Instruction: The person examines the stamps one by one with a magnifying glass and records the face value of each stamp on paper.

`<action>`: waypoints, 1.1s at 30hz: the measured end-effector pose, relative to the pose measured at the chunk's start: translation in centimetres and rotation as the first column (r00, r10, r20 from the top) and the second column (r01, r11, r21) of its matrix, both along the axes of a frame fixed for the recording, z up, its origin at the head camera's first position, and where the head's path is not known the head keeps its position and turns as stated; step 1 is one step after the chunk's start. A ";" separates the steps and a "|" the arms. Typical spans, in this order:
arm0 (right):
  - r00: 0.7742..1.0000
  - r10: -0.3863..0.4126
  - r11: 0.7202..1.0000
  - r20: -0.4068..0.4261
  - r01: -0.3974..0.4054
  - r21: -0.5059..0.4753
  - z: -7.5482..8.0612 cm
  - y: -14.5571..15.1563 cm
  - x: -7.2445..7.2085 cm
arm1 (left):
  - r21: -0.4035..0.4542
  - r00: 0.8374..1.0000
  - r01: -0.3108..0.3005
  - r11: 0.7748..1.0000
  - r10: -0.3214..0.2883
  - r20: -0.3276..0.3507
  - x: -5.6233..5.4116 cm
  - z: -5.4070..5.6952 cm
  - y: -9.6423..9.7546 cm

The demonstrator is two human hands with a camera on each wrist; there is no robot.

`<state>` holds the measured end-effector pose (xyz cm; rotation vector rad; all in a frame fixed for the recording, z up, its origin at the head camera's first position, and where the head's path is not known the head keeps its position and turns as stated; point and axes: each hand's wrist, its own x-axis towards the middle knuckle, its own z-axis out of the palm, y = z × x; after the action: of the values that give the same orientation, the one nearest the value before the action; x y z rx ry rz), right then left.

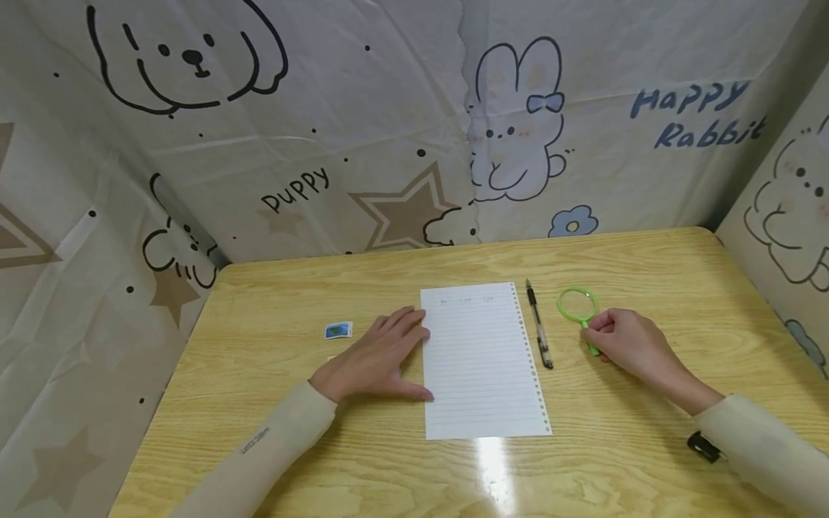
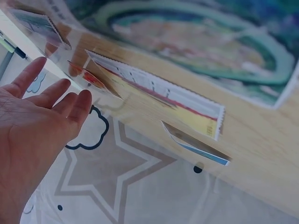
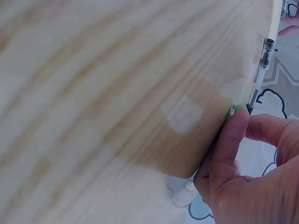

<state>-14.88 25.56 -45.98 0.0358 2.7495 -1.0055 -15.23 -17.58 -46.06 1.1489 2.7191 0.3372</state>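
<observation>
A lined sheet of paper (image 1: 479,367) with a row of holes down its right side lies on the table, faint writing near its top. My left hand (image 1: 382,356) is spread at the sheet's left edge, fingertips and thumb tip on its margin. My right hand (image 1: 628,345) pinches the handle of a green magnifying glass (image 1: 565,316) between thumb and fingers, the round lens pointing away from me. In the right wrist view the fingers of the right hand (image 3: 233,158) mostly hide the magnifying glass. Between sheet and magnifying glass lies a black-and-clear pen (image 1: 539,324).
A small blue-green stamp (image 1: 338,330) lies left of the left hand. In the left wrist view several stamps show on the table, among them a yellow-and-white one (image 2: 163,95) and a large green one (image 2: 196,42). A patterned cloth (image 1: 401,129) hangs behind the table's far edge.
</observation>
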 end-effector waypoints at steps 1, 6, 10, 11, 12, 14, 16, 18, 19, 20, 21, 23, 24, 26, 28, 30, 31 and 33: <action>1.000 0.001 1.000 0.004 -0.001 0.001 0.0 0.0 -0.1 | -0.001 1.000 0.001 1.000 -0.001 -0.001 0.0 0.0 0.0; 1.000 0.010 1.000 0.018 -0.010 0.004 0.2 0.0 -0.2 | -0.004 1.000 0.004 1.000 -0.004 0.001 -0.2 -0.1 0.0; 1.000 0.018 1.000 0.022 -0.018 -0.007 0.3 0.0 -0.2 | -0.013 1.000 -0.005 1.000 0.005 0.012 -0.2 -0.1 0.1; 1.000 0.021 1.000 0.023 -0.021 -0.009 0.3 0.0 -0.2 | -0.016 1.000 -0.006 1.000 0.007 0.013 -0.2 0.0 0.1; 0.999 0.024 1.000 0.024 -0.024 -0.012 0.3 0.0 -0.2 | -0.020 1.000 -0.008 1.000 0.008 0.018 -0.2 0.0 0.1; 0.999 0.029 0.999 0.028 -0.029 -0.017 0.4 0.1 -0.2 | -0.027 1.000 -0.011 1.000 0.012 0.028 -0.2 0.1 0.2; 0.999 0.031 0.999 0.035 -0.031 -0.021 0.4 0.1 -0.1 | -0.035 0.999 -0.016 0.999 0.018 0.040 -0.2 0.2 0.3; 0.999 0.031 0.999 0.038 -0.031 -0.020 0.5 0.1 -0.1 | -0.037 0.998 -0.022 0.999 0.024 0.051 -0.2 0.3 0.3; 0.999 0.029 0.999 0.039 -0.029 -0.018 0.5 0.2 -0.1 | -0.037 0.998 -0.025 0.999 0.027 0.054 -0.2 0.3 0.4; 0.999 0.026 1.000 0.039 -0.025 -0.017 0.5 0.2 0.0 | -0.035 0.998 -0.027 0.999 0.029 0.058 -0.2 0.4 0.5; 0.999 0.021 1.000 0.037 -0.020 -0.014 0.5 0.2 0.0 | -0.034 0.998 -0.029 0.999 0.031 0.061 -0.2 0.4 0.5; 1.000 0.008 1.000 0.027 -0.008 -0.007 0.4 0.3 0.1 | -0.030 0.997 -0.030 0.999 0.032 0.064 -0.3 0.5 0.6; 1.000 0.000 1.000 0.018 0.000 -0.003 0.4 0.4 0.2 | -0.031 0.997 -0.031 0.999 0.033 0.068 -0.3 0.5 0.6; 1.000 -0.014 1.000 -0.010 0.014 0.002 0.3 0.4 0.2 | -0.032 0.997 -0.033 0.999 0.035 0.072 -0.3 0.5 0.6; 0.998 -0.026 1.000 -0.063 0.026 0.001 0.2 0.5 0.2 | -0.038 0.997 -0.030 0.999 0.033 0.069 -0.3 0.6 0.6; 0.992 -0.040 0.999 -0.123 0.038 -0.015 0.1 0.4 0.2 | -0.042 0.998 -0.026 0.999 0.029 0.062 -0.3 0.7 0.6; 0.987 -0.049 0.999 -0.153 0.045 -0.029 0.1 0.3 0.2 | -0.044 0.998 -0.024 0.999 0.027 0.058 -0.3 0.7 0.6; 0.976 -0.074 0.996 -0.206 0.061 -0.066 0.1 0.1 0.2 | -0.049 0.998 -0.021 0.999 0.023 0.054 -0.3 0.7 0.7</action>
<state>-14.71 25.65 -45.87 0.0157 2.9215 -1.1702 -15.56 -16.89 -45.35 1.0818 2.6793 0.2995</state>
